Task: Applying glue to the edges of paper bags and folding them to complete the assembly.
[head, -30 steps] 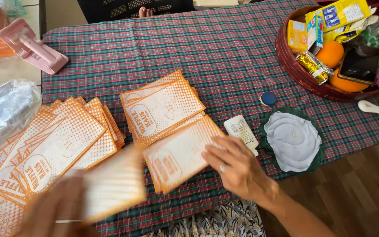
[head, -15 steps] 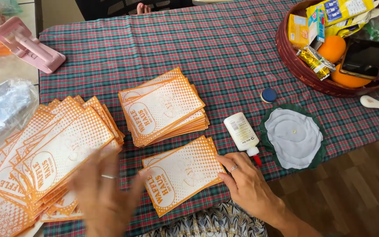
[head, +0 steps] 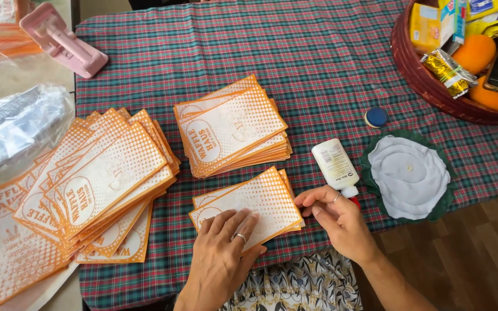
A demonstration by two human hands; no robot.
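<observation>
Orange-and-white dotted paper bags; red-green plaid tablecloth; white glue bottle; blue cap.
</observation>
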